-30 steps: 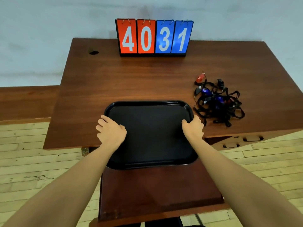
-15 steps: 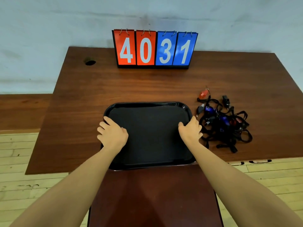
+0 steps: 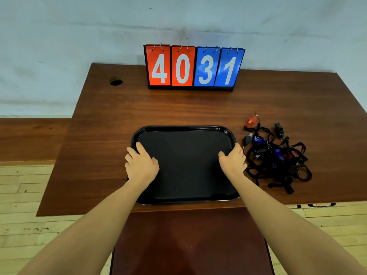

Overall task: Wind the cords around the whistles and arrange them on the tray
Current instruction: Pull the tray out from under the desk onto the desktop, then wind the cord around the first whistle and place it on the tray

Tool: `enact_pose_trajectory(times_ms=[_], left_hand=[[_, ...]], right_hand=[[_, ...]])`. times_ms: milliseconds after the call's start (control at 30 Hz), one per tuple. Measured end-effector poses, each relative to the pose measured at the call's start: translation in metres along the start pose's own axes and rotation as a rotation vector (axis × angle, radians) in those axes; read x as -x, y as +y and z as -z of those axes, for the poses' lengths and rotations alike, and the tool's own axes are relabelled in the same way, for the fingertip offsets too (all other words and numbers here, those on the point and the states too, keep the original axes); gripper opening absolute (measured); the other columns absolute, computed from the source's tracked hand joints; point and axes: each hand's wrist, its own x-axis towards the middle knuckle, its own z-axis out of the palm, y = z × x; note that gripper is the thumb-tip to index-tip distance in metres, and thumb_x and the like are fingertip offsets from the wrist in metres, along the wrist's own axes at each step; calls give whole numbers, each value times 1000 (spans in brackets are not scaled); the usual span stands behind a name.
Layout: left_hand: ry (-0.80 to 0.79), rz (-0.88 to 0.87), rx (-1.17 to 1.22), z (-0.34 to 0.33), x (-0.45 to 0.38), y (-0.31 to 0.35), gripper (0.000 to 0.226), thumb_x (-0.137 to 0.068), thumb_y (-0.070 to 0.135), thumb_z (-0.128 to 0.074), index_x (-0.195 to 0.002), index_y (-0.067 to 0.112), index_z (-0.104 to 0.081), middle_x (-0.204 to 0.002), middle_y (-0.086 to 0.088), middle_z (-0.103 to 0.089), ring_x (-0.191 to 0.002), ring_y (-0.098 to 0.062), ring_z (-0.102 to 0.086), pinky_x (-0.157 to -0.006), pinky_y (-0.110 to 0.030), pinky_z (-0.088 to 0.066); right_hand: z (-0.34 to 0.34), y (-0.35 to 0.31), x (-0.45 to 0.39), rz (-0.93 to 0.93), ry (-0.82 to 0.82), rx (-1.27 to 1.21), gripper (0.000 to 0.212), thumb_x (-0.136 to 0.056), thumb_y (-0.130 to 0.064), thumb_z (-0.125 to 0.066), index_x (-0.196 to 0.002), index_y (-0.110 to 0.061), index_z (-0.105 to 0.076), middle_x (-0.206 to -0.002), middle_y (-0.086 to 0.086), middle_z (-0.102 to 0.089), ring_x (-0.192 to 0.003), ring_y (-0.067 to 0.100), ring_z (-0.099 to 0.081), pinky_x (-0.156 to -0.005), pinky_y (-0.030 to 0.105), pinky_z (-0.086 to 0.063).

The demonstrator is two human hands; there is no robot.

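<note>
Black tray [image 3: 184, 130] sits flat on the brown tabletop [image 3: 111, 124], approx centre of view, w/ its near edge close to the tabletop's front edge. Nothing lies in it.

Left hand [image 3: 141, 163] is on the tray's 9 o'clock rim: fingers reach over the rim to the outside, thumb lies on the tray's inner floor. Grip looks like a light hold on the rim, fingers fairly straight. Right hand [image 3: 232, 159] is on the 3 o'clock rim, mirror pose: thumb inside, fingers curled over the outer edge, so that grip is closed on the tray rim. Both forearms come in from 6 o'clock.

Whistles w/ cords lie in one tangled pile [image 3: 278, 157] on the tabletop at 3 o'clock of the tray, just beside the right hand but apart from it. Cords are black and loose, none wound. A red whistle [image 3: 250, 121] lies at the pile's 11 o'clock edge, a black whistle [image 3: 279, 129] at 12 o'clock, a blue whistle [image 3: 258, 139] a bit further in. Others in the heap are too tangled to count.

Flip scoreboard [image 3: 193, 68] stands upright at 12 o'clock of the tray, at the back of the tabletop near the wall: red cards 4, 0, blue cards 3, 1. Cable hole [image 3: 116, 81] in the tabletop at approx 10 o'clock. Wood floor [image 3: 21, 191] shows below on both sides.
</note>
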Motion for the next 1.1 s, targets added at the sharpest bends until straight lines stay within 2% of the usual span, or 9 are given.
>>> enact_pose_trajectory(times_ms=[133,200,333,500,633,733,867,967,1100], left_hand=[[31,-162,-76,3,9,7,69,-92,29,-47,-144,1,-12,-151,-26,-9,-140,-39,-10,-112,-44,-20],[42,-292,-96,4,17,17,60,-92,28,-47,-140,1,-23,-148,-22,-21,-137,-36,-20,-109,-41,-26],[13,-491,-121,3,37,47,42,-93,28,-44,-128,6,-40,-128,-12,-46,-116,-28,-44,-92,-35,-40],[-66,-647,-119,-2,54,89,35,-95,28,-40,-124,9,-46,-121,-8,-52,-109,-24,-51,-90,-35,-44],[-114,-735,-103,-16,59,139,28,-96,24,-38,-118,10,-49,-116,-7,-55,-103,-24,-52,-85,-34,-42],[-110,-748,-82,-28,53,175,25,-96,21,-39,-115,10,-51,-113,-7,-55,-103,-25,-52,-84,-34,-42],[-97,-706,-53,-45,38,207,26,-95,18,-42,-117,10,-53,-113,-7,-56,-104,-25,-52,-86,-35,-42],[-80,-691,-27,-54,23,222,27,-94,15,-43,-119,11,-53,-116,-6,-57,-107,-25,-52,-87,-35,-43],[-73,-751,-50,-61,6,228,31,-95,13,-41,-124,12,-50,-123,-5,-54,-112,-24,-48,-89,-34,-41]], right_hand=[[9,1,3,57,11,10,60,-90,-25,-52,-141,-5,-27,-146,13,-33,-134,31,-31,-110,47,-21],[14,0,8,73,31,10,55,-90,-23,-51,-139,-6,-32,-143,14,-36,-131,33,-33,-108,46,-24],[28,9,15,133,99,-13,36,-91,-19,-51,-125,-9,-48,-131,13,-47,-121,31,-43,-102,45,-32],[50,34,9,165,111,-109,26,-90,-12,-49,-114,-8,-58,-116,10,-58,-101,25,-58,-87,43,-50],[72,53,-18,197,108,-61,24,-91,-9,-46,-112,-10,-60,-112,9,-59,-91,26,-60,-76,43,-53],[81,60,-46,319,97,6,26,-92,-7,-45,-113,-10,-60,-110,10,-59,-96,29,-58,-79,43,-50],[83,60,-80,448,102,195,19,-93,-21,-50,-103,-11,-63,-102,7,-59,-100,28,-52,-83,40,-44],[77,56,-96,465,126,358,33,-90,-41,-52,-94,-11,-64,-102,6,-56,-104,27,-47,-89,37,-36],[64,54,-102,463,141,494,51,-84,-57,-51,-103,-10,-62,-111,6,-54,-111,28,-43,-95,38,-31]])
